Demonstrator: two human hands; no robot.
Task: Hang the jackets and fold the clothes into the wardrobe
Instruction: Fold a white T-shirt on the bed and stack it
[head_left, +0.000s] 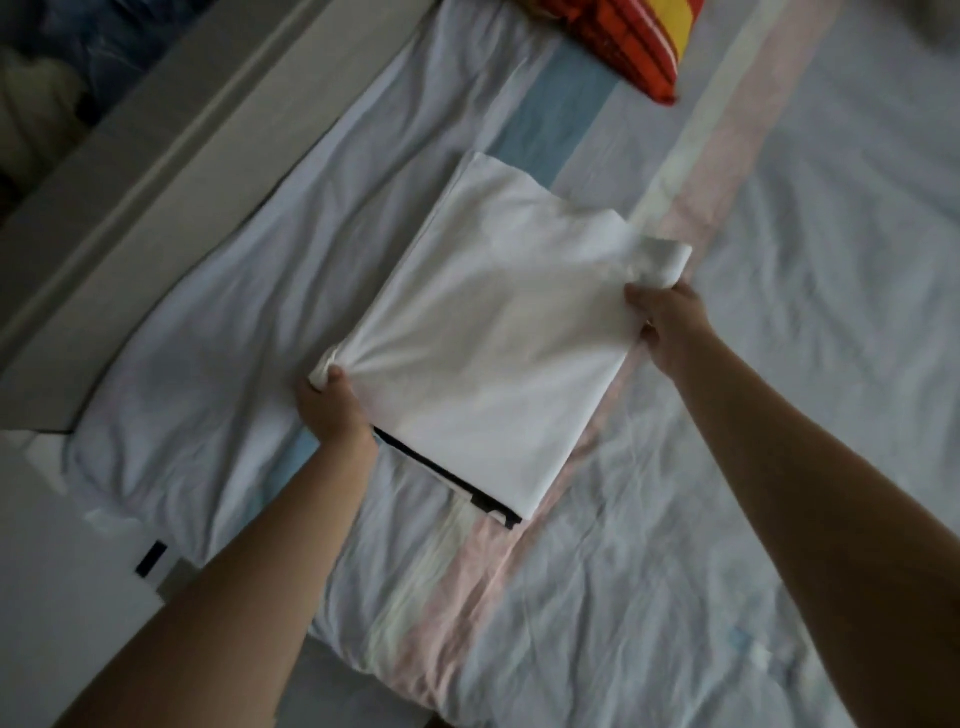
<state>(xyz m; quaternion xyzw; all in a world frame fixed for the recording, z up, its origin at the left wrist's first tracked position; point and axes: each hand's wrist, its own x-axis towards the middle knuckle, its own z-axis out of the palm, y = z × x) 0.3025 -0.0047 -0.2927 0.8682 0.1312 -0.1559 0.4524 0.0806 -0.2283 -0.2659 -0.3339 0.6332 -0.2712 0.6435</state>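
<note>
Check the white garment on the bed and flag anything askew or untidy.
The white garment is unevenly folded: a black-trimmed layer pokes out under its near edge. The corner pinched by the left hand is bunched, and the corner at the right hand is rolled over.

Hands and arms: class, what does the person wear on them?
Nothing visible: the left hand and right hand are ungloved, and both forearms are bare, with no sleeves in frame. No watch, bracelet or ring shows, though the picture is blurry.
</note>
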